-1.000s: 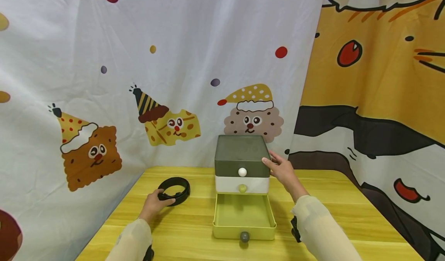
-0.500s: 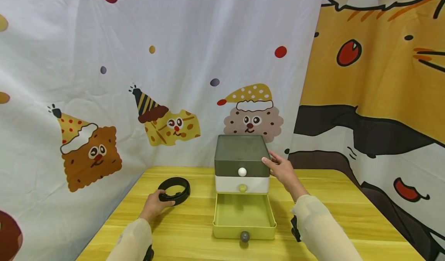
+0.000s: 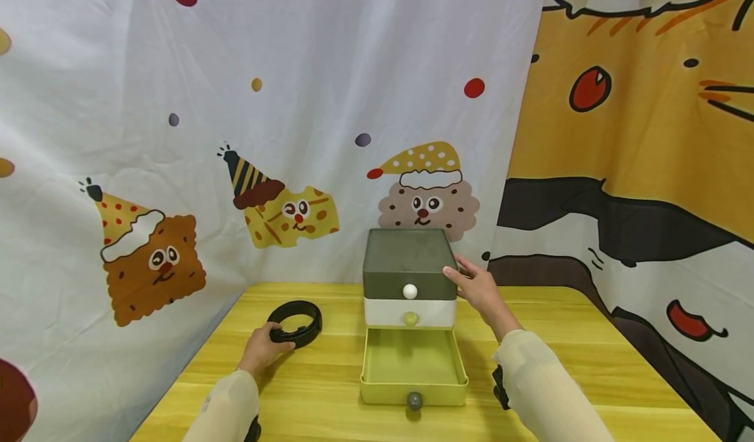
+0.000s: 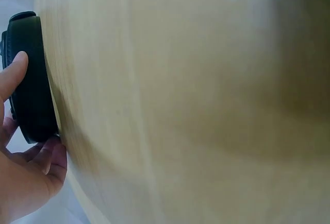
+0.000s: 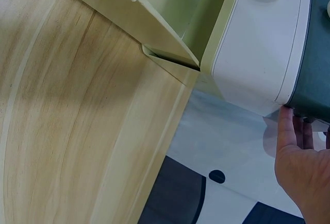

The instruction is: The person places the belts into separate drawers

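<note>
A coiled black belt (image 3: 296,324) sits on the left part of the table. My left hand (image 3: 263,348) grips its near-left side, and in the left wrist view the thumb lies across the outer face of the belt (image 4: 32,85) while the other fingers curl at its lower end. To the right stands a small three-tier drawer box (image 3: 409,283), dark green over white over yellow-green. Its bottom drawer (image 3: 413,393) is pulled out, with nothing in it. My right hand (image 3: 480,291) touches the box's upper right side, fingers extended along the green tier.
The box and belt share a wood-grain table (image 3: 330,403). Close behind the table hangs a white curtain (image 3: 318,49) printed with cartoon snacks, and an orange printed part (image 3: 636,141) covers the right. A grey knob (image 3: 415,401) juts from the bottom drawer's front.
Both hands keep almost the same places. The belt, box and drawer stay where they were; the head view shifts very slightly.
</note>
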The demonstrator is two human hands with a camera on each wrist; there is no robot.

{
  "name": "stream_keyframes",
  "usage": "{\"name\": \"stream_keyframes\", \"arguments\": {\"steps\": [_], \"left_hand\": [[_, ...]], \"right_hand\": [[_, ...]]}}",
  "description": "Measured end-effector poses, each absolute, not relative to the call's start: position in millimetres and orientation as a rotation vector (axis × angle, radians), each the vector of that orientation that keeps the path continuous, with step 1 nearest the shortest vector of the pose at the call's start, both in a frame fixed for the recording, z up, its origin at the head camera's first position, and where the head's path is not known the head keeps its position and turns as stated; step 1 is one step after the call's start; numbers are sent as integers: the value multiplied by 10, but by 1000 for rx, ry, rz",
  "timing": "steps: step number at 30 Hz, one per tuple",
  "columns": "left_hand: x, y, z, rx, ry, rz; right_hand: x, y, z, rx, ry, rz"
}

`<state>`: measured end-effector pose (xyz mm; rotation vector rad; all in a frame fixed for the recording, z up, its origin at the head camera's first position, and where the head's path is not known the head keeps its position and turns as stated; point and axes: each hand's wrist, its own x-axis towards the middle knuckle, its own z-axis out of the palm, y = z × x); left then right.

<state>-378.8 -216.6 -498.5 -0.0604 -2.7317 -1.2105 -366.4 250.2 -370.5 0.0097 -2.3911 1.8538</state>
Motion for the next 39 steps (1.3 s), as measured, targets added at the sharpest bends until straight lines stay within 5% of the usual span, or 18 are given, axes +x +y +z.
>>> {"name": "stream_keyframes", "arguments": {"steps": [39], "left_hand": [[-3709, -2195, -4869, -68, -2799, -1130]], "right_hand": [[-3680, 2502, -3714, 17, -2386, 1854]]}}
